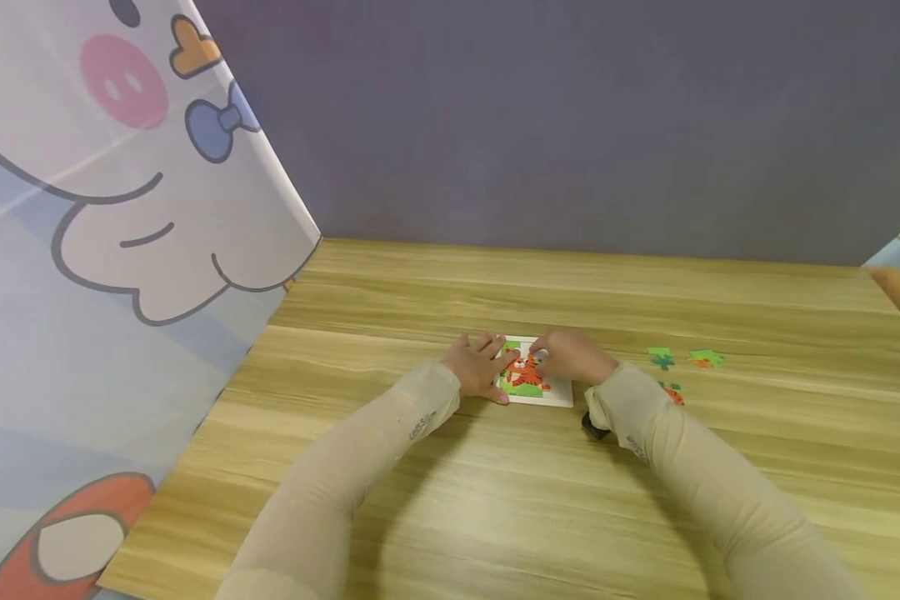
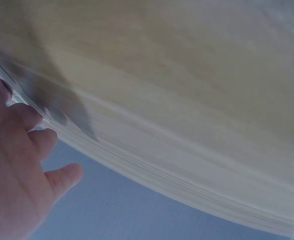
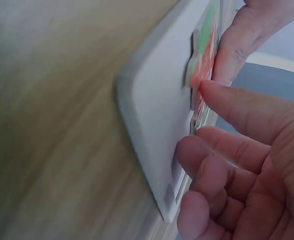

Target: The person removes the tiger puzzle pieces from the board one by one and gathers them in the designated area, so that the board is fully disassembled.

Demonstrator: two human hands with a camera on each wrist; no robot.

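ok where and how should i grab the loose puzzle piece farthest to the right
I'd pinch the farthest-right piece by opposite edges, coming from above and its right side. It looks thin and flat on the table, so there's little to hook underneath, and the other loose pieces sit to its left.

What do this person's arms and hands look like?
The left sleeve and right sleeve are pale cream, wrinkled and wrist-length, each with small dark lettering near the cuff. The left hand and right hand wear no gloves. Something small and black shows beside the right cuff.
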